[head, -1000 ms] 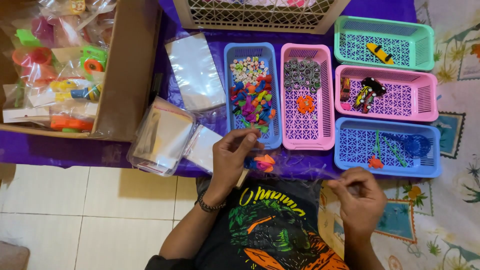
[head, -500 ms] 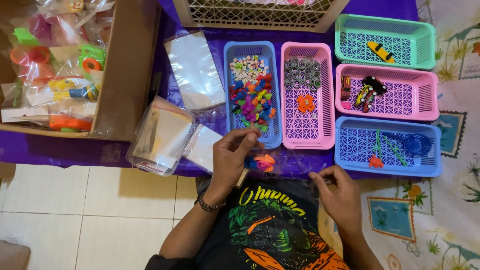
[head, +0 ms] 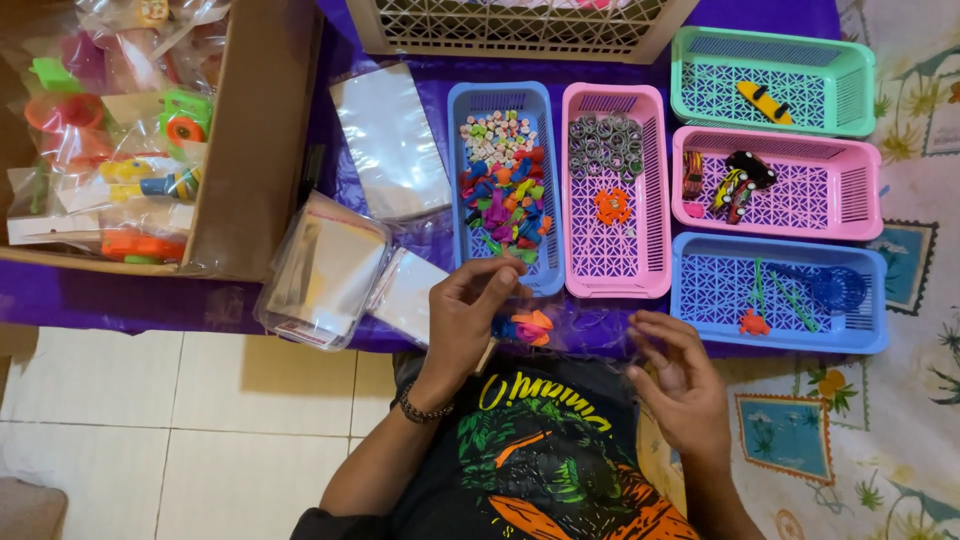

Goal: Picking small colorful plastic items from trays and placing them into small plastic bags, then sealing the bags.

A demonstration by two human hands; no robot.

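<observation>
Moving in from the lap, the right hand [head: 678, 385] has come up toward the table edge over the last second; a second ago it sat lower and further right, pinched as if on something small. Now its fingers are spread and loosely curled, palm up, and appear to hold nothing, though a thin clear bag [head: 585, 335] seems to lie between the two hands and I cannot tell whether the fingertips touch it.

The left hand [head: 470, 315] has barely shifted. Its fingers are bent down in a close pinch at the near edge of the purple cloth [head: 200, 300], over a small cluster of orange and blue toys [head: 528, 327]; what exactly it grips is hidden.

Judging from this, both hands are converging on that little pile, just below the blue basket [head: 505, 185] of mixed pieces and the pink basket [head: 615, 190].
</observation>
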